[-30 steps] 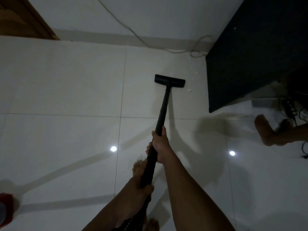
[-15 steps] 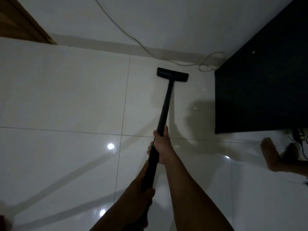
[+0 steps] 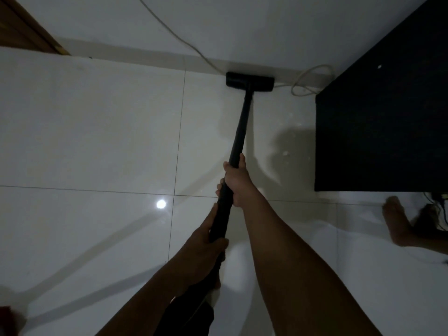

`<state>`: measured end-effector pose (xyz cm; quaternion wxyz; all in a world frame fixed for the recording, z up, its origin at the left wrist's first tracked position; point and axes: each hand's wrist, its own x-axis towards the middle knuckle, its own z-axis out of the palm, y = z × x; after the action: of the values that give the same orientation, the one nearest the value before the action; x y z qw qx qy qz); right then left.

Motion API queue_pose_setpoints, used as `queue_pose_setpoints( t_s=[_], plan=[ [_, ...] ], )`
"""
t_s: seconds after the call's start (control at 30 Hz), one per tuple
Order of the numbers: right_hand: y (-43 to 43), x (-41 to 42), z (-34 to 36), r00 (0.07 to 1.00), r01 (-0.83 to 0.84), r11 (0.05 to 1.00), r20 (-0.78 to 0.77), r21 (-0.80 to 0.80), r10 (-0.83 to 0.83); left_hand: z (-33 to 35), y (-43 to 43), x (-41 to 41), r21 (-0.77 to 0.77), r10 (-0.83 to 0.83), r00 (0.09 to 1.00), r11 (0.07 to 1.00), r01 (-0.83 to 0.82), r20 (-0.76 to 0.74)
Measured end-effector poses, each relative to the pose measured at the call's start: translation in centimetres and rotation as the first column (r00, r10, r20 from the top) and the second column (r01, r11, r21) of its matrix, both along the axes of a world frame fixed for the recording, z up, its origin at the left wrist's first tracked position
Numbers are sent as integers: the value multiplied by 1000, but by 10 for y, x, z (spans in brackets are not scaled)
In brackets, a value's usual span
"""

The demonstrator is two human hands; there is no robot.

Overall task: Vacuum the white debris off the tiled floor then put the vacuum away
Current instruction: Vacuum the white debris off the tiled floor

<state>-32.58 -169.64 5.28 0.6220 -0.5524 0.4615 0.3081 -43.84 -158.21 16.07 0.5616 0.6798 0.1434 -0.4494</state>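
Black vacuum wand [image 3: 240, 132], floor head [image 3: 249, 81] at the wall [image 3: 266, 25], gripped by left hand [image 3: 206, 241] and right hand [image 3: 238, 185].

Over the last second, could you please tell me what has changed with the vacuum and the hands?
The vacuum head slid forward across the tiles and now sits at the skirting by the white cable. Unchanged: right hand and left hand still grip the wand, right farther along.

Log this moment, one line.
left hand: holds wand | right hand: holds wand | nozzle: at wall, by cable | debris: near cabinet
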Motion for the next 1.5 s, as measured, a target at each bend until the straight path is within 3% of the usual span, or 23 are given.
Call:
queue_pose_setpoints(
  t_s=[0.27,0.63,0.87,1.07,1.27,1.5],
  plan=[
    [-2,-7,18,999,12,1000,34,-2,-12,18,0,-3,10,-17,1000,1000,17,18],
    [-9,-93,42,997,35,999,70,35,-37,49,-8,-86,48,-5,1000,999,4,14],
    [-24,-186,53,996,17,997,84,69,-23,62,-24,-181,41,17,1000,999,-18,4],
    [-45,-294,73,992,52,993,112,101,-64,84,-39,-282,81,-136,990,988,132,48],
    [-62,-371,89,988,143,984,36,109,-148,109,-50,-338,127,-225,974,965,227,-31],
    [-76,-430,85,980,199,976,-40,91,-196,110,-60,-380,20,-240,969,970,241,-50]
  ],
)
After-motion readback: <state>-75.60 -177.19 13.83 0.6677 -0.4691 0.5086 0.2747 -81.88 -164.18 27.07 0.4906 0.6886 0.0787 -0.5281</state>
